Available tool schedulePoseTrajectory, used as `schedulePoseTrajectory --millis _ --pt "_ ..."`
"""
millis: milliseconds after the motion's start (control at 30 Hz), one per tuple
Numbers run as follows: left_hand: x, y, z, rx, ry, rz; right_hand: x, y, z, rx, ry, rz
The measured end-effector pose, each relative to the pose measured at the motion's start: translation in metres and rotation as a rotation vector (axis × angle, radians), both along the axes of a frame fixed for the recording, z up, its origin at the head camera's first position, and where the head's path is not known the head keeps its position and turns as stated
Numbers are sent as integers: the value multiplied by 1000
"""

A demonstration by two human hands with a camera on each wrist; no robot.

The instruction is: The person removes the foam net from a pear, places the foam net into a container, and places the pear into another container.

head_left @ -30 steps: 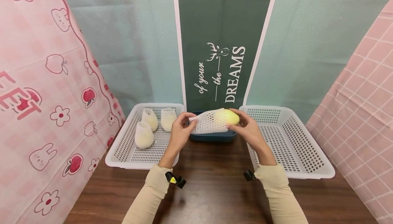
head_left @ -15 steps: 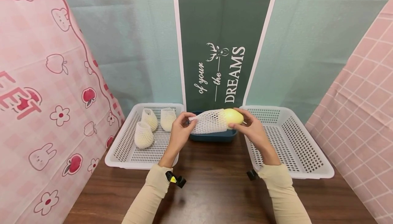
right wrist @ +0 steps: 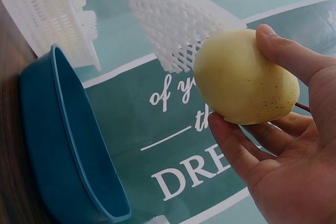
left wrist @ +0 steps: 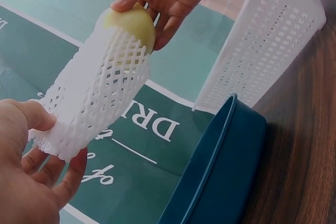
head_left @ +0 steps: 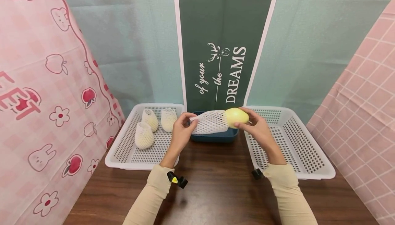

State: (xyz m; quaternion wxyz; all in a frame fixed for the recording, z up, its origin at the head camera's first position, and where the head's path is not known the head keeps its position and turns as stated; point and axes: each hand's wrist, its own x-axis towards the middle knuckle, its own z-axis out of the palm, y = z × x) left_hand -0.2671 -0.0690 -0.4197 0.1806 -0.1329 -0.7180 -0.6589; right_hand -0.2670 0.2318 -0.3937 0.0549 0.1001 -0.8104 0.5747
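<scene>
In the head view, the pear (head_left: pixel 237 117) is held in the air above the right end of the tub (head_left: pixel 216 137), its outer end within the right hand (head_left: pixel 256 127), thumb in front and fingers behind. The left hand (head_left: pixel 182 130) pinches the narrow end of the net (head_left: pixel 211 122) above the tub's left end. The net's wide end meets the pear, and together with the hands it hides much of the tub. Left of the tub, the left basket (head_left: pixel 135 166) carries three netted fruits (head_left: pixel 144 136), partly veiled by their mesh. Right of the tub is the right basket (head_left: pixel 297 176), its near corner partly behind the right forearm.

In the left wrist view, the left thumb presses the near face of the net's narrow end, fingers beneath; this hand is cut off at the edge. Yellow shows through the net's wide end, beside the tub; the net's pale side is washed out. The tub is cut off below.

In the right wrist view, the pear sits between thumb and fingertips, apart from the palm, its stem pointing towards the hand. It covers part of the net's mouth, so how far the mesh reaches round it is unclear. Only the left fingertips show; the left basket beyond the tub is cropped and blurred.
</scene>
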Motion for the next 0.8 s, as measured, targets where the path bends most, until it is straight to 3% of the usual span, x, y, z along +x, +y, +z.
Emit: schedulePoseTrajectory --millis 800 --pt "-4 10 -5 -88 -18 20 -13 25 -1 79 -43 -46"
